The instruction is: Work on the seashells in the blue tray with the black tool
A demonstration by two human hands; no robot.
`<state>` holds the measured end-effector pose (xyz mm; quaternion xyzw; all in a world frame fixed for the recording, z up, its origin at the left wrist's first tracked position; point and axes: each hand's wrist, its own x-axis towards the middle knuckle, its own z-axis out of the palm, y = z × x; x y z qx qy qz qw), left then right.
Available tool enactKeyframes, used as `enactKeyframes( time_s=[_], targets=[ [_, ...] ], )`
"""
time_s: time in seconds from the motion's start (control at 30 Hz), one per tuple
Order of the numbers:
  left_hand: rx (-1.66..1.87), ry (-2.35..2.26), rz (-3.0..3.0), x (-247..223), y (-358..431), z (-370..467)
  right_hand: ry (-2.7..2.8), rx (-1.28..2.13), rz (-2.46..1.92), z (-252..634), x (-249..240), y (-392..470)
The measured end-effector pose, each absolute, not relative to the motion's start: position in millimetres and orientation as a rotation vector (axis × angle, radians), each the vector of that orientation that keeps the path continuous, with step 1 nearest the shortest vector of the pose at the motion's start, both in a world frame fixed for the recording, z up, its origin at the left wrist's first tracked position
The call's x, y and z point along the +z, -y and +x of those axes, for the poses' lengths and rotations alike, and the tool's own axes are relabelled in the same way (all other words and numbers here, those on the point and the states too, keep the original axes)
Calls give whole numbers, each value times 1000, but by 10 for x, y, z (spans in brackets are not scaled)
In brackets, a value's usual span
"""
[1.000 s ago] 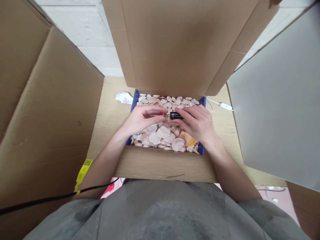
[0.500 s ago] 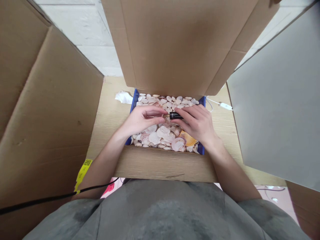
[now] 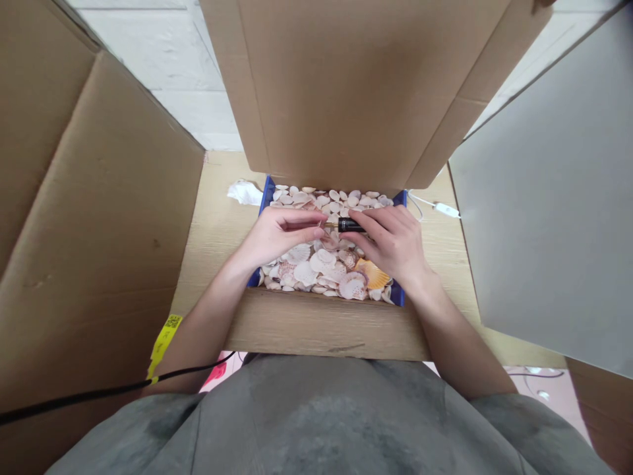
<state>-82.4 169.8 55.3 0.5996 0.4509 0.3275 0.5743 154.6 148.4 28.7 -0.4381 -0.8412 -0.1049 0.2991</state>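
My right hand is wrapped round a small black mini drill with a brass-coloured front, held level and pointing left. My left hand is closed opposite it, thumb and fingertips pinching a small, pale thing at the drill's tip, perhaps a shell. Its shape is mostly hidden. Both hands hover over a blue tray full of seashells. Below the drill lie pale scallop shells and one orange scallop shell.
Cardboard panels wall off the left side and the back. On the right stands a grey panel. Beside the tray lie a crumpled white tissue and a white cable switch. A black cord crosses the left forearm.
The drill and right hand have shifted slightly right and up, so more of the brass front shows. My left fingertips have moved slightly left.
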Motion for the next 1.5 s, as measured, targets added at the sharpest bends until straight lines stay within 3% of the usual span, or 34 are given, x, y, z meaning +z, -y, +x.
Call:
enactKeyframes(
  time_s=[1.5],
  targets=[
    [932,-996,1356,486,-1723,-865,2122,-122,-1313,1569,249,-1480]
  ],
)
